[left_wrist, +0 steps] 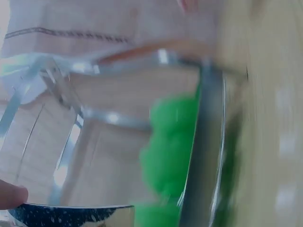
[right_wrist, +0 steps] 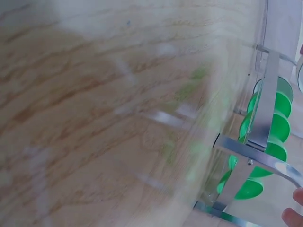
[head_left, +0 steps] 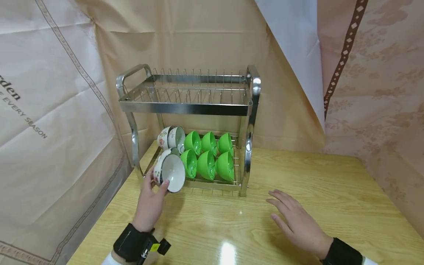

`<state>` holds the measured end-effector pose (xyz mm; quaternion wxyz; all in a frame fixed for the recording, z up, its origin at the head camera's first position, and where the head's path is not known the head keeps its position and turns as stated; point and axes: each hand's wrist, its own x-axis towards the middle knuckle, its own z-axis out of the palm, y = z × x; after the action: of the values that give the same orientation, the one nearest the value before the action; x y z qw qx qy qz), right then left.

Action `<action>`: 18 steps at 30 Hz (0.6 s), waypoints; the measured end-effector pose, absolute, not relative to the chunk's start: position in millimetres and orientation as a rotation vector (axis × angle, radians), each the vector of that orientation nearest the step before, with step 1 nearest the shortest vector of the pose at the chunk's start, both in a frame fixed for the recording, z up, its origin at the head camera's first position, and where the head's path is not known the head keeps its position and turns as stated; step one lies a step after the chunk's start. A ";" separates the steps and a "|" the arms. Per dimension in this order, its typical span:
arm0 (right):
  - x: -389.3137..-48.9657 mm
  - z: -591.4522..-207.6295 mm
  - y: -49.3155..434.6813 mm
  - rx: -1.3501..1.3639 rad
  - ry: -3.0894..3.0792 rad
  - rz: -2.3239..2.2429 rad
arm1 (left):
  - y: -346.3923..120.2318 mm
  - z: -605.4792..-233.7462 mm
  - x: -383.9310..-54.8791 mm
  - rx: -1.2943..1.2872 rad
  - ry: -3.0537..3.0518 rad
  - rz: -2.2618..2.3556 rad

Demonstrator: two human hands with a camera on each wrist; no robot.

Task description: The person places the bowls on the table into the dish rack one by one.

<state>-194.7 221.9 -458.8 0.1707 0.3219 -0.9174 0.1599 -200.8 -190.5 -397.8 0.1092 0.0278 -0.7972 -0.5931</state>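
Note:
My left hand [head_left: 151, 202] grips a white bowl [head_left: 173, 173] at the front left of the rack's lower shelf, thumb at its rim and fingers behind. The bowl is tilted, its white inside facing right. Another patterned bowl [head_left: 161, 162] stands just behind it, partly hidden. In the left wrist view the held bowl's dark speckled rim [left_wrist: 71, 215] shows below a fingertip [left_wrist: 13, 196]. My right hand [head_left: 298, 224] hovers above the table to the right of the rack, holding nothing, its fingers extended and slightly spread.
The two-tier metal dish rack [head_left: 185, 108] stands on a wooden table [head_left: 298, 176]. Its lower shelf holds two rows of green bowls [head_left: 206, 165] and patterned white bowls [head_left: 164, 138] at the back left. Wire dividers line the upper tier. Cloth sheets [head_left: 205, 36] hang behind and at the sides.

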 end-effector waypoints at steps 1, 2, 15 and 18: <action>-194.9 -458.5 222.7 0.912 -2.608 0.457 | -195.4 -397.4 -201.6 0.107 -2.363 -1.629; -195.0 -458.5 223.3 0.907 -2.614 0.457 | -199.5 -397.6 -202.8 0.130 -2.378 -1.510; -193.0 -458.0 223.6 0.936 -2.573 0.424 | -220.1 -418.7 -244.1 0.150 -2.317 -0.715; -192.9 -459.0 224.0 0.932 -2.581 0.413 | -221.1 -420.6 -253.1 0.149 -2.337 -0.653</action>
<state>-192.9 224.0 -459.0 0.1823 0.3302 -0.9145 0.1462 -253.1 -221.1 -420.6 0.3478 0.0575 -0.9013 -0.2518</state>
